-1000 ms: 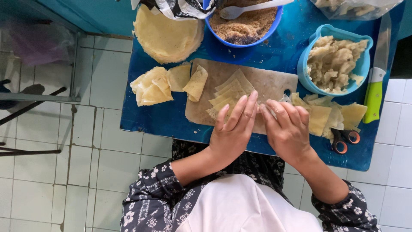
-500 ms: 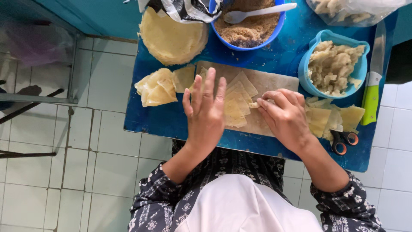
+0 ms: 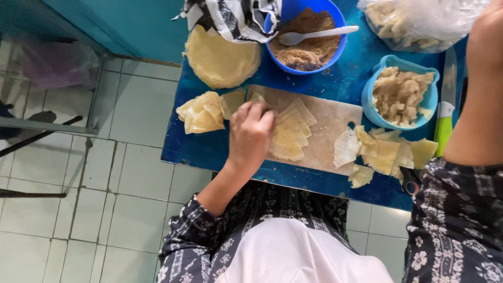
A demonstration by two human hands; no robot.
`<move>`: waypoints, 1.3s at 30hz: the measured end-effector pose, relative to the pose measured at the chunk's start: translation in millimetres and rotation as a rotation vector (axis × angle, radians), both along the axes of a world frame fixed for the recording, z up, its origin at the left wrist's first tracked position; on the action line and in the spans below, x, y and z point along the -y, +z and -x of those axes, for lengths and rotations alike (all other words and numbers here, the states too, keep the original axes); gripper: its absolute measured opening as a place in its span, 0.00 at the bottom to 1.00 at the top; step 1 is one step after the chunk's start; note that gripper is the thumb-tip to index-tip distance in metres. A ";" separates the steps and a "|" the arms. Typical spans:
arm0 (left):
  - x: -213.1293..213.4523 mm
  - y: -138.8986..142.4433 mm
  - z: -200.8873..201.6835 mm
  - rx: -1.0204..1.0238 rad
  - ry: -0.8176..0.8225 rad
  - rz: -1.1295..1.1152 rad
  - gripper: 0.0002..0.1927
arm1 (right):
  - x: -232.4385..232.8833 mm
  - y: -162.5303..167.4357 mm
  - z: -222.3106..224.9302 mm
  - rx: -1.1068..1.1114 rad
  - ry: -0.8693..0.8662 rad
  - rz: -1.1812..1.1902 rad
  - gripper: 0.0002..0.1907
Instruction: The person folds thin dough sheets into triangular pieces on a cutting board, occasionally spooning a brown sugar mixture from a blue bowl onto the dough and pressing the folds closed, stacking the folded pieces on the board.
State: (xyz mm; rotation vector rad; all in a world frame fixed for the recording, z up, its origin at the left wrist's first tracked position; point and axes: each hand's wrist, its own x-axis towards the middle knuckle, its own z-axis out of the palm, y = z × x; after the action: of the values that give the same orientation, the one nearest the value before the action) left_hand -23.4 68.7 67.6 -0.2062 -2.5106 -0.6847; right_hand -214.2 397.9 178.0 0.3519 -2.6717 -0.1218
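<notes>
My left hand (image 3: 250, 133) lies on a pale cutting board (image 3: 330, 118), fingers curled and pinching the edge of a stack of thin yellow pastry sheets (image 3: 289, 140). My right hand (image 3: 490, 31) is raised close to the camera at the top right; only its back and forearm show, and its fingers are out of sight. To the left of my left hand lie folded pastry pieces (image 3: 201, 112). More cut sheets (image 3: 387, 154) lie at the board's right end.
A blue table (image 3: 335, 84) carries a blue bowl of brown crumbs (image 3: 309, 50) with a white spoon (image 3: 314, 35), a light blue tub of pale mash (image 3: 401, 94), a round stack of sheets (image 3: 220, 57), a green-handled knife (image 3: 445, 123), scissors (image 3: 411, 181) and a plastic bag (image 3: 414, 21). White tiled floor lies below.
My left hand moved left across the board and curled its fingers on the sheet stack. My right hand left the board and rose up to the top right.
</notes>
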 end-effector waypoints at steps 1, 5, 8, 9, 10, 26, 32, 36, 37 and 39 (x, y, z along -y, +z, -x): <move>-0.4 0.0 1.2 0.020 -0.013 -0.030 0.07 | 4.0 -1.0 -3.5 0.011 -0.016 -0.067 0.06; -0.5 1.0 4.6 0.078 -0.038 -0.132 0.07 | 46.0 -25.1 -92.7 0.053 0.618 0.120 0.08; 3.8 1.2 3.2 0.126 -0.068 -0.195 0.08 | 88.5 -49.5 -160.6 0.380 0.968 0.244 0.17; 4.9 1.2 2.0 0.145 -0.085 -0.217 0.08 | 96.4 -52.9 -169.9 0.381 0.992 0.151 0.19; 5.4 1.2 1.3 0.146 -0.082 -0.218 0.08 | 101.8 -54.8 -175.7 0.380 1.013 0.060 0.22; -30.0 4.7 -35.8 -0.025 -0.037 -0.050 0.08 | 61.9 -54.6 -199.5 0.300 0.814 -0.023 0.20; -51.5 7.8 -43.6 0.169 -0.099 -0.044 0.08 | 60.3 -57.4 -187.9 0.484 0.625 0.403 0.07; -58.9 3.0 -40.5 0.152 -0.087 0.037 0.04 | 63.5 -58.3 -127.1 0.191 0.569 0.588 0.01; -61.2 2.0 -40.7 0.152 -0.090 0.065 0.04 | 71.0 -63.9 -104.2 0.158 0.476 0.653 0.04; -65.1 0.9 -41.5 0.147 -0.097 0.123 0.04 | 82.3 -72.5 -54.1 0.206 0.314 0.894 0.11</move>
State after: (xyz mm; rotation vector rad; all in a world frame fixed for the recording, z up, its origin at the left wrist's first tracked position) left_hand 18.1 133.8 68.5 -0.3354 -2.7007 -0.6033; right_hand -160.1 315.6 105.5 0.4799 -2.5025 1.2053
